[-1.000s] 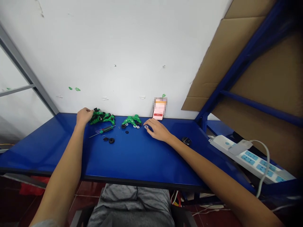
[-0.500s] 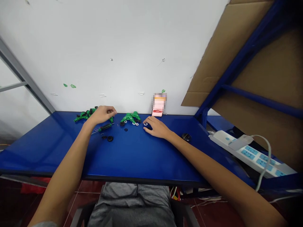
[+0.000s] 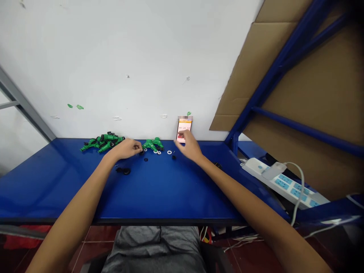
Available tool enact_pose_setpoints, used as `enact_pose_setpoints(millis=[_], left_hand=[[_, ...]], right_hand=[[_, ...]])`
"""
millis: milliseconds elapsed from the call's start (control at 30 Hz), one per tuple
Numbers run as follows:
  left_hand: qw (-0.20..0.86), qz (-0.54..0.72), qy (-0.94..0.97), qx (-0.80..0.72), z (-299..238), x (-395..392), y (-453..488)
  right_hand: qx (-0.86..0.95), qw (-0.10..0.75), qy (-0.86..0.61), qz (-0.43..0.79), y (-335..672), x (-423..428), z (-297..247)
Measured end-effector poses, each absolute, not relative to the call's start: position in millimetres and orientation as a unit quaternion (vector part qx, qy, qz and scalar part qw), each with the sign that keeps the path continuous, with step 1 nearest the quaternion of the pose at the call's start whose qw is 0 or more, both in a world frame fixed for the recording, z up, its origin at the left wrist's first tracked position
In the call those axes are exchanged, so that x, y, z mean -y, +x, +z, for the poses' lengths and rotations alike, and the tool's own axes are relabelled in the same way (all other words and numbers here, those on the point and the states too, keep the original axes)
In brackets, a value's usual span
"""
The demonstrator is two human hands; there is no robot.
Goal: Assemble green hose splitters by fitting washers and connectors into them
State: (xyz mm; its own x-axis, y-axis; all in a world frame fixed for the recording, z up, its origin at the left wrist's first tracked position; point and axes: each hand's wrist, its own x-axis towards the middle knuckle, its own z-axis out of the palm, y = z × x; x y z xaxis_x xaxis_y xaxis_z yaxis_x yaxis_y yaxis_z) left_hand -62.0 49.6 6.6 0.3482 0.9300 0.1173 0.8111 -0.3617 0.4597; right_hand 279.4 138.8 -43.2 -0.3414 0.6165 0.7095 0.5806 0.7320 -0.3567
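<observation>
My left hand [image 3: 126,148] lies on the blue table [image 3: 159,193], its fingers curled, their tips just left of a green Y-shaped fitting [image 3: 152,144]. What they pinch, if anything, is too small to name. My right hand [image 3: 189,146] is lifted off the table with its fingers stretched toward a phone [image 3: 184,130] that leans on the wall. White rings [image 3: 169,152] and small black rings [image 3: 173,157] lie between the two hands. A pile of green fittings [image 3: 102,142] sits left of my left hand. Black washers [image 3: 123,171] lie near my left wrist.
A white power strip [image 3: 281,182] with a cable lies on the lower shelf at the right. Cardboard [image 3: 284,76] leans behind the blue shelf frame [image 3: 284,57]. A grey metal post [image 3: 25,102] stands at the left. The white wall closes the table's far edge.
My left hand left the pile of green fittings and moved right to the Y-shaped fitting. My right hand rose from the white ring toward the phone. The view shifted slightly.
</observation>
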Motion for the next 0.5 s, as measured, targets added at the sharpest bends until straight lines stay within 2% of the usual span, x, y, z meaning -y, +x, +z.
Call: enact_pose_setpoints(millis=[67, 133, 300, 500], left_hand=[[0.150, 0.187, 0.802, -0.548, 10.1, -47.4, -61.6], [0.141, 0.190, 0.798, -0.554, 12.5, -45.5, -61.2], [0.124, 0.190, 0.798, -0.559, 13.8, -44.9, -61.4], [0.109, 0.208, 0.790, -0.567, 14.4, -47.5, -64.9]], right_hand=[[0.721, 0.537, -0.437, 0.018, 288.8, -167.2, -28.8], [0.654, 0.577, -0.487, 0.045, 296.1, -197.1, -16.3], [0.661, 0.576, -0.478, 0.049, 298.7, -241.6, -9.4], [0.670, 0.587, -0.450, 0.066, 306.0, -243.2, -17.4]])
